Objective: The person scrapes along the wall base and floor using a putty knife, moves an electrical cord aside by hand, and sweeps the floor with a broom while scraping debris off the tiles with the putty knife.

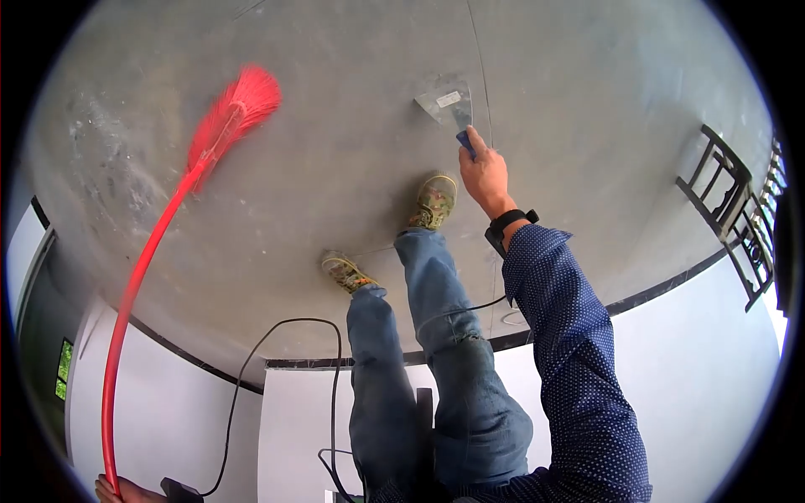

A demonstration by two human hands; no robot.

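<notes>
My right hand [485, 172], at the end of a dark dotted sleeve with a black wristband, is closed around the blue handle of a putty knife [459, 115]. The knife's wide metal blade, bearing a white label, is at the grey floor; whether it touches cannot be told. At the lower left edge, my left hand [130, 491] is wrapped around the long handle of a red broom [222, 126]. Its bristles are at the floor on the left, well apart from the knife. My left hand is partly cut off by the frame.
My shoes and jeans stand on the grey floor [319, 151], which has pale smudges at left and a thin line near the knife. A black cable [277, 327] loops beside my legs. A dark wooden chair [723, 201] stands at right. White walls [302, 419] with dark skirting run along the bottom.
</notes>
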